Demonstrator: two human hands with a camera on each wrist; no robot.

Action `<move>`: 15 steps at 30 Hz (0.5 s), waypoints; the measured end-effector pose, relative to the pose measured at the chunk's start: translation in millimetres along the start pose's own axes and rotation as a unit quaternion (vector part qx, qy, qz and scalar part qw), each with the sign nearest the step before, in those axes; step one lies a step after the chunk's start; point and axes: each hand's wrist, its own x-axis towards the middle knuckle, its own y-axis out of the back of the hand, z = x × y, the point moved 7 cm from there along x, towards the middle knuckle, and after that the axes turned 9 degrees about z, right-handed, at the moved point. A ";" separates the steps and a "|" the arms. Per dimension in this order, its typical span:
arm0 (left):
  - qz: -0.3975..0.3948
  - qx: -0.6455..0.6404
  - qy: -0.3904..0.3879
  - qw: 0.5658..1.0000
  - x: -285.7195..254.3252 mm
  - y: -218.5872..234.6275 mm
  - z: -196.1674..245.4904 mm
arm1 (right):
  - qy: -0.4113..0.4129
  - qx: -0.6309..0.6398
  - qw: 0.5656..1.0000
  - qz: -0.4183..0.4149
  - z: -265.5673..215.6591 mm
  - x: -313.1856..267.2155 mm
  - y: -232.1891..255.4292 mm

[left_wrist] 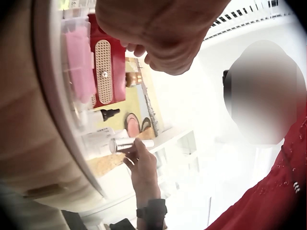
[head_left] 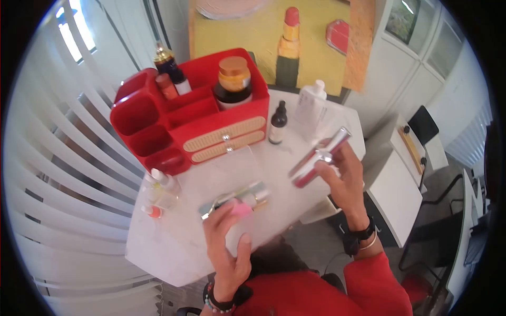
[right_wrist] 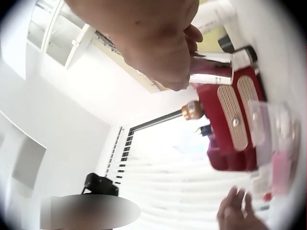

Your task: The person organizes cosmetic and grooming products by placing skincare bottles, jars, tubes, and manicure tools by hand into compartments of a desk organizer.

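Note:
My right hand [head_left: 345,181] grips shiny silver and dark red cosmetic tubes [head_left: 311,167] above the right part of the white table [head_left: 184,253]; in the left wrist view a silver end [left_wrist: 116,145] sticks out past its fingers. Fingers loosely bent, my left hand [head_left: 226,250] hovers by the near edge, beside a clear plastic box [right_wrist: 263,122]. A pink item [head_left: 241,209] and several silvery and gold tubes [head_left: 257,189] lie there, partly behind its fingertips. In the right wrist view the left hand [right_wrist: 237,215] appears apart from the pink item.
A red organizer [head_left: 221,126] with woven-front drawers holds jars and bottles at the back left. A dark dropper bottle [head_left: 278,124] and a white bottle [head_left: 311,102] stand right of it. Small bottles [head_left: 166,184] stand at left. A lipstick picture [head_left: 327,63] rises behind.

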 end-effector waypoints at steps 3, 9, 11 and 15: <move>-0.068 -0.200 0.106 0.972 5.8 -30.1 4.6 | -0.026 0.115 0.982 -0.145 -19.4 -18.9 -34.7; -0.028 -0.297 0.219 0.929 -13.2 -24.0 -14.4 | -0.051 0.222 0.938 -0.260 -32.9 -47.3 -84.7; 0.011 -0.270 0.195 0.943 -11.4 -14.5 -15.9 | -0.044 0.210 0.938 -0.271 -39.3 -48.5 -94.0; 0.064 -0.139 0.040 0.987 -3.5 -0.1 -7.1 | -0.030 0.161 0.950 -0.267 -45.7 -51.4 -106.1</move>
